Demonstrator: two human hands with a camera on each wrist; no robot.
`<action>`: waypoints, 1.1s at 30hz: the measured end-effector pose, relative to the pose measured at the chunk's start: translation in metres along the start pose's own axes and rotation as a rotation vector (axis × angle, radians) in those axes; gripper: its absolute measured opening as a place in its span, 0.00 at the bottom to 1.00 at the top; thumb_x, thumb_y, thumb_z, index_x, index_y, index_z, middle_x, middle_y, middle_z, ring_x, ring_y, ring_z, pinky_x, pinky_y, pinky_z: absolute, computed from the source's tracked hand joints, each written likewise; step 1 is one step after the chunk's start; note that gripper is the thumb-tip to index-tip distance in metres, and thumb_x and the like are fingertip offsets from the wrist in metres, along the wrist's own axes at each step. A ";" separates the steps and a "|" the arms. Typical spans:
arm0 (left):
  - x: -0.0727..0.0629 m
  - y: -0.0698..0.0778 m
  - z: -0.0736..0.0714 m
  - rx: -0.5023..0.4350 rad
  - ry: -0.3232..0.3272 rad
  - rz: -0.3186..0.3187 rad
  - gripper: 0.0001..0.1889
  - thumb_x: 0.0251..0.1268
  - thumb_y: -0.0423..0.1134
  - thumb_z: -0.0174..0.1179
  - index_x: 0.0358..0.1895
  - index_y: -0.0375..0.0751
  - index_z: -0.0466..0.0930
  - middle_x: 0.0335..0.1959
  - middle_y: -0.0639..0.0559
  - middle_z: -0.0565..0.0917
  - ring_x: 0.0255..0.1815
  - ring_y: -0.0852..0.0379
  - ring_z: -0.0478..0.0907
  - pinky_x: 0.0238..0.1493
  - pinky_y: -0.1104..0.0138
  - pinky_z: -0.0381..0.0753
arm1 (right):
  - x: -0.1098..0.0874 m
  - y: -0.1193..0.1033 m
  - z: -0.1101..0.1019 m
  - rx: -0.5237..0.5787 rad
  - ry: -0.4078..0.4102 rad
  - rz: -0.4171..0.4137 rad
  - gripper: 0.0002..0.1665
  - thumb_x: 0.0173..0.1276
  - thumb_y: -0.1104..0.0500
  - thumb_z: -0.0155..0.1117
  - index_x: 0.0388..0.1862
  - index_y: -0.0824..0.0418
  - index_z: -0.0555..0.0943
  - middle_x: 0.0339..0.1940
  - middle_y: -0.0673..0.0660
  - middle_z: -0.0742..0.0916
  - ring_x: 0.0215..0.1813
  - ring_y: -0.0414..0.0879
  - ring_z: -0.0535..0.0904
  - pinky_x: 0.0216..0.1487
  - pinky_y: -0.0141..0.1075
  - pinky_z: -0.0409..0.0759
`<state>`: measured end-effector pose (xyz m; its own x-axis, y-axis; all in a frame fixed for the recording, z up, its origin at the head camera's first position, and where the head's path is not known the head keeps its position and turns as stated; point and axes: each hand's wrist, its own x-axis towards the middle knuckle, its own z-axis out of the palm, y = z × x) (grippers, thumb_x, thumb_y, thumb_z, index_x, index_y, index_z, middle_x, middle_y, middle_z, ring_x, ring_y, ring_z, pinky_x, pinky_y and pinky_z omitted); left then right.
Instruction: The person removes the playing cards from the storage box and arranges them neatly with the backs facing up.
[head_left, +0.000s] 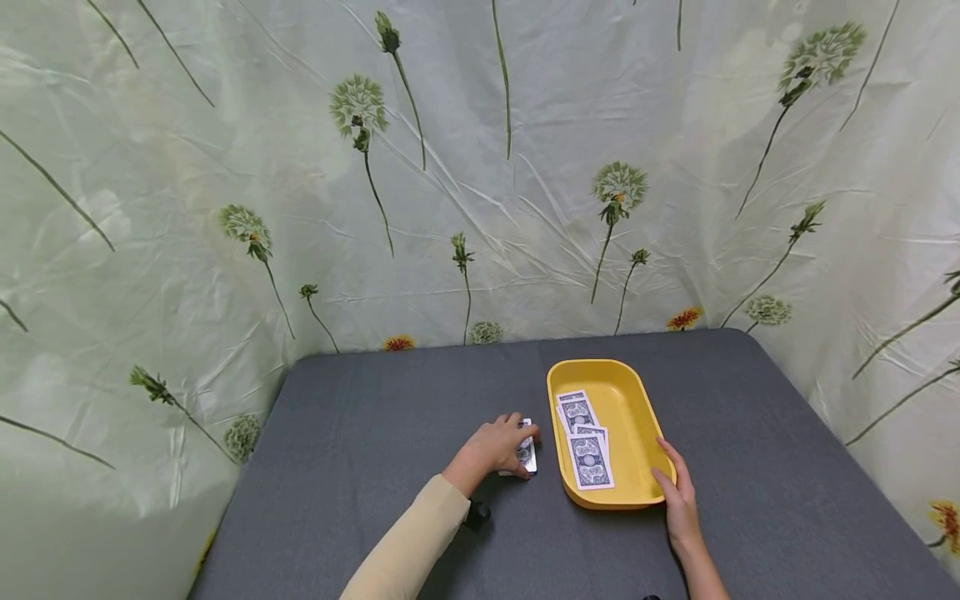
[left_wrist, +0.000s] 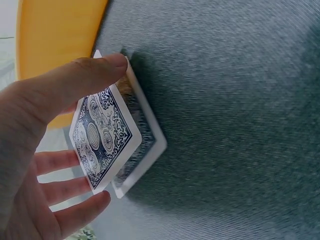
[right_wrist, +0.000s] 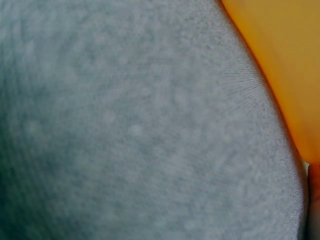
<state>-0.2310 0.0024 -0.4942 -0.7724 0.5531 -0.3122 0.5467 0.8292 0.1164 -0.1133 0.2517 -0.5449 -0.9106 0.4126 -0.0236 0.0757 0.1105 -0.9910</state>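
Note:
My left hand (head_left: 491, 448) is over the table just left of the yellow tray (head_left: 630, 417). In the left wrist view, its thumb and fingers pinch a blue-backed playing card (left_wrist: 107, 137) by opposite edges. Under that card, another playing card (left_wrist: 156, 145) shows its white border against the table. My right hand (head_left: 681, 504) grips the tray's near right corner, thumb on the inner side and fingers along the outside. Several playing cards (head_left: 591, 462) lie overlapping, backs up, along the tray's left side.
A dark grey cloth-covered table (head_left: 375, 417) spreads out around the tray. Behind and beside it hangs a pale curtain (head_left: 450, 208) printed with dandelions. The tray's wall (right_wrist: 285, 60) borders the right wrist view.

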 end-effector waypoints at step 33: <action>0.006 0.096 -0.066 0.132 0.248 0.175 0.34 0.50 0.64 0.58 0.63 0.67 0.60 0.66 0.54 0.63 0.64 0.55 0.64 0.55 0.62 0.74 | 0.000 0.001 -0.003 0.029 -0.022 -0.031 0.28 0.70 0.60 0.46 0.68 0.59 0.58 0.60 0.33 0.66 0.61 0.21 0.52 0.68 0.34 0.46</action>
<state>-0.2046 0.0903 -0.4233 -0.7091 0.7028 -0.0575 0.7030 0.7109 0.0200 -0.1118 0.2543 -0.5455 -0.9209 0.3898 0.0045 0.0359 0.0963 -0.9947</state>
